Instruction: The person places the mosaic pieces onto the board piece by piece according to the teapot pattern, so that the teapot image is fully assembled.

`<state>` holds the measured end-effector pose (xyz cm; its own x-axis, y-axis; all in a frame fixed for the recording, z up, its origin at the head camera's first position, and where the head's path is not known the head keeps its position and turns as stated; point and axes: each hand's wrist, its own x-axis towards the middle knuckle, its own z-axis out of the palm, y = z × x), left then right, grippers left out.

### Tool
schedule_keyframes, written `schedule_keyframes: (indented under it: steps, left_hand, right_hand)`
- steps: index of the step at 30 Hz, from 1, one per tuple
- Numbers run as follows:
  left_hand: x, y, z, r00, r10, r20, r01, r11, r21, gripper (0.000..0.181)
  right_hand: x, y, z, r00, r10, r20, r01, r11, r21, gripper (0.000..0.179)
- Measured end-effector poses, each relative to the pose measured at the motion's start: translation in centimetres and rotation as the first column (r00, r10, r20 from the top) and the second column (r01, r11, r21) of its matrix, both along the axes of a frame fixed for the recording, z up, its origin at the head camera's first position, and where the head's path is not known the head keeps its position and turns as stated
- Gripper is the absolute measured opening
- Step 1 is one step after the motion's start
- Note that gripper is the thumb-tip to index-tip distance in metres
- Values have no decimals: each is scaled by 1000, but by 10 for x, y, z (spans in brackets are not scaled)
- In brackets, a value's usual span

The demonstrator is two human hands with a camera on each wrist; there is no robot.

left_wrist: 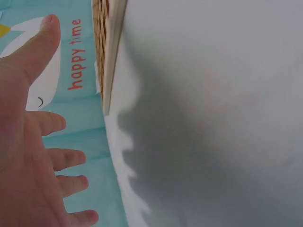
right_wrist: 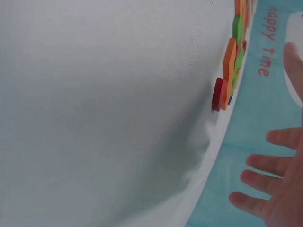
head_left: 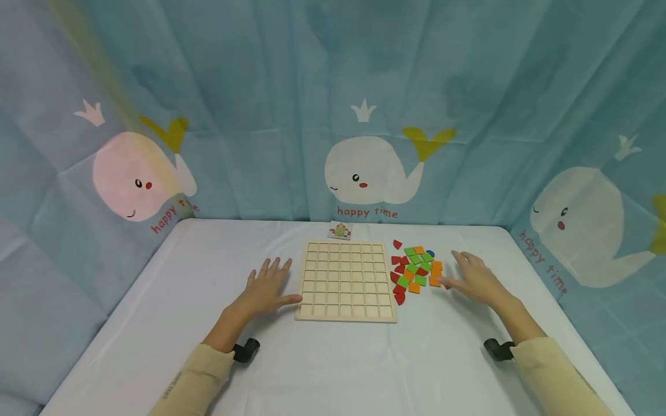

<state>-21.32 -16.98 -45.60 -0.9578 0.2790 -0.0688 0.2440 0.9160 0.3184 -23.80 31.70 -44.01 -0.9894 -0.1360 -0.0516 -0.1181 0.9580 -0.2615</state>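
Observation:
A pale wooden grid board [head_left: 346,318] with square cells lies on the white table. My left hand [head_left: 266,290] is spread beside its left edge, thumb tip at the frame in the head view. In the left wrist view that hand [left_wrist: 28,142] shows straight, parted fingers and holds nothing. To the board's right lies a loose pile of flat tiles: red pieces [head_left: 399,299], green squares [head_left: 403,282], orange squares [head_left: 414,288] and a blue piece [head_left: 430,253]. Just right of the pile, my right hand [head_left: 476,280] hovers with fingers extended. The right wrist view shows this hand [right_wrist: 284,179] holding nothing.
A small picture card [head_left: 340,230] with a coloured pattern lies behind the board. Blue curtains [head_left: 270,173] printed with whales hang along the table's back and sides. A black wrist camera [head_left: 247,351] sits at the left cuff, another [head_left: 499,349] at the right.

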Motion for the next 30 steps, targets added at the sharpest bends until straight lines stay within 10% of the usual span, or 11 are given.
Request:
schedule_keyframes:
  steps: [30]
  left_hand:
    - [0, 26, -7, 978, -112, 176, 99, 992, 79, 110]
  right_hand:
    - [-73, -14, -15, 995, 26, 99, -17, 996, -92, 56]
